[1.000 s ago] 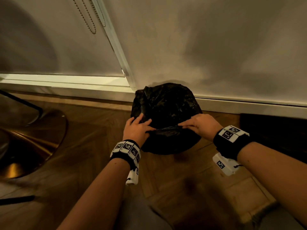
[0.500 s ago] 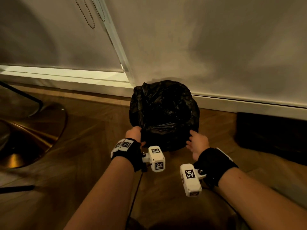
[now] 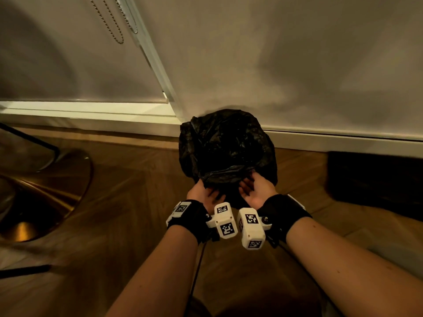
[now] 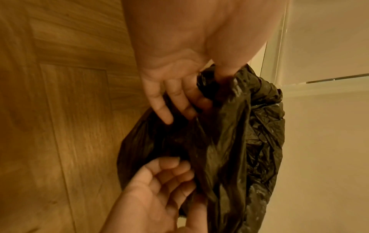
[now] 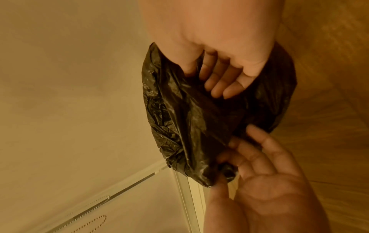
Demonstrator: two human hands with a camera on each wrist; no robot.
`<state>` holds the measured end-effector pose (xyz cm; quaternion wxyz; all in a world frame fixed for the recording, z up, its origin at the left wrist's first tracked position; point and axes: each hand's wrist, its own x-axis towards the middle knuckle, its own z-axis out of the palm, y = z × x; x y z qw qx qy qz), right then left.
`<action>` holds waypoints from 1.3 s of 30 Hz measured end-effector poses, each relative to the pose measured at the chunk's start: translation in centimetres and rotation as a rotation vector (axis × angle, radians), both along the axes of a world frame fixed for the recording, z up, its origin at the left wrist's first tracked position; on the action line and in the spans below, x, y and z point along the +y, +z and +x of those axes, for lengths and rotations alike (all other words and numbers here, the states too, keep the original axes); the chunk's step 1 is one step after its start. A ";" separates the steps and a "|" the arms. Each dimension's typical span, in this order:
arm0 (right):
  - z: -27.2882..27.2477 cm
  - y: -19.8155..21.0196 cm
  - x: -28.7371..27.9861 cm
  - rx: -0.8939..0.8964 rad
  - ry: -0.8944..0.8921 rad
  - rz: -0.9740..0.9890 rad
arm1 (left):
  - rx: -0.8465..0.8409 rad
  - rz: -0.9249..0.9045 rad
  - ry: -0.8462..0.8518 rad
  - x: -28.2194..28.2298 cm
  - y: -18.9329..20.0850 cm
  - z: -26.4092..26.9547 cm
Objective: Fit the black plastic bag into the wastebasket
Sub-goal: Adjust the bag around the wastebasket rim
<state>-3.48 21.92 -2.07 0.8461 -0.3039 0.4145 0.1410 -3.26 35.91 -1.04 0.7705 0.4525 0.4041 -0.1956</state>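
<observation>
From above, both hands meet palm-up at the near rim; the bag [image 3: 226, 145] drapes the wastebasket just beyond the fingertips. Left hand [image 4: 179, 75] thumb-pinches the gathered edge. Right hand [image 5: 225, 66] likewise, fingers loosely spread beneath.

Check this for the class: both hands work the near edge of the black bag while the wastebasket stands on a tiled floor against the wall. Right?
Not quite. The floor is wooden parquet, as the head view shows. The rest holds: left hand and right hand work the near edge of the black bag by the wall.

Wooden parquet floor [image 3: 128, 202]; bag-covered wastebasket [image 3: 226, 147] standing just beyond the hands, dark mat [image 3: 375, 179] right, brass base [image 3: 45, 191] left.
</observation>
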 end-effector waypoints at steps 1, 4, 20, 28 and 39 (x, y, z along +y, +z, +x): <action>0.1 0.0 -0.1 0.006 -0.012 -0.011 | 0.003 0.014 -0.004 0.2 0.0 0.2; 0.0 -0.7 -0.8 0.008 -0.067 -0.022 | 0.052 0.101 -0.016 1.1 0.0 0.3; 0.8 -2.8 -1.9 -0.011 0.006 -0.050 | 0.097 0.008 0.051 -2.0 -1.4 -3.0; 0.6 -3.4 -4.4 -0.087 0.005 -0.114 | 0.064 0.421 -0.324 1.1 -2.7 0.2; 0.5 -2.7 -5.7 -0.138 0.089 -0.070 | 0.024 -0.005 -0.201 1.2 -2.1 1.2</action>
